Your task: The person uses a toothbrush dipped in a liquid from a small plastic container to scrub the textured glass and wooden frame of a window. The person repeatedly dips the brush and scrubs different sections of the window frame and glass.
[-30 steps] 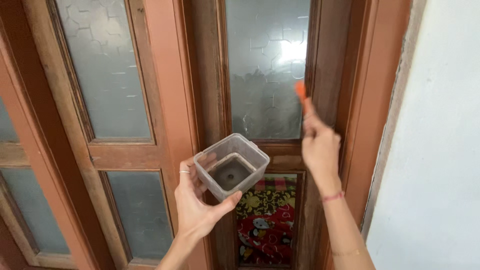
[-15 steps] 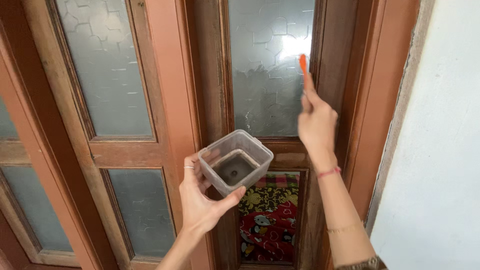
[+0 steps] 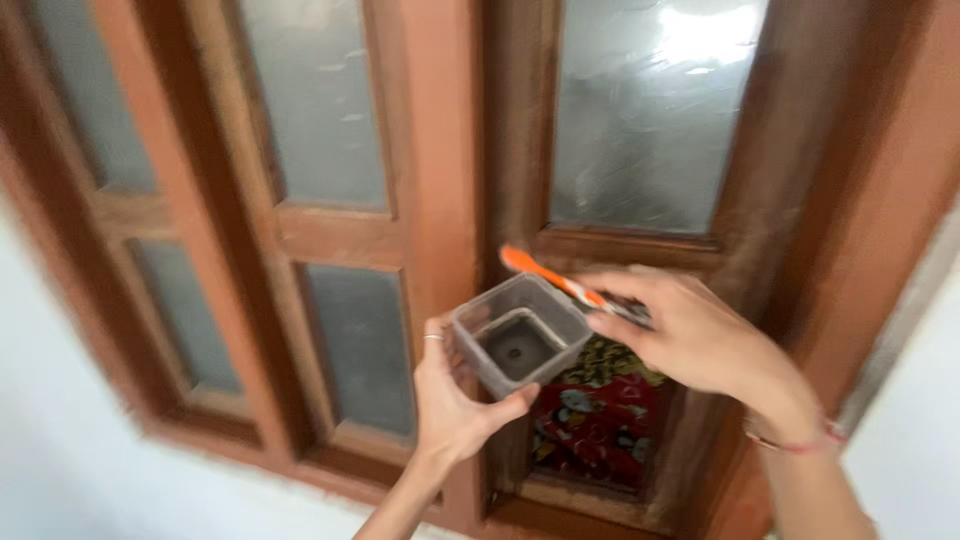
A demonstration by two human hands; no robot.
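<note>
Before the door [image 3: 440, 150], a tub [image 3: 520, 335] is cupped in the left hand [image 3: 455, 400]; a brush [image 3: 560, 282] is pinched in the right hand [image 3: 700, 340] just above it. Tilted, the tub could spill.

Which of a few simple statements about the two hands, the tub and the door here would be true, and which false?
1. The left hand holds a clear square plastic tub. True.
2. The right hand is empty. False: its fingers grip an orange-handled tool.
3. The orange handle lies across the top of the tub. True.
4. The door is painted blue. False: it is reddish-brown wood with frosted glass panes.
5. A patterned red cloth shows through the lower opening of the door. True.
6. The tub is brimful of liquid. False: it looks nearly empty, with a dark bottom.
</note>
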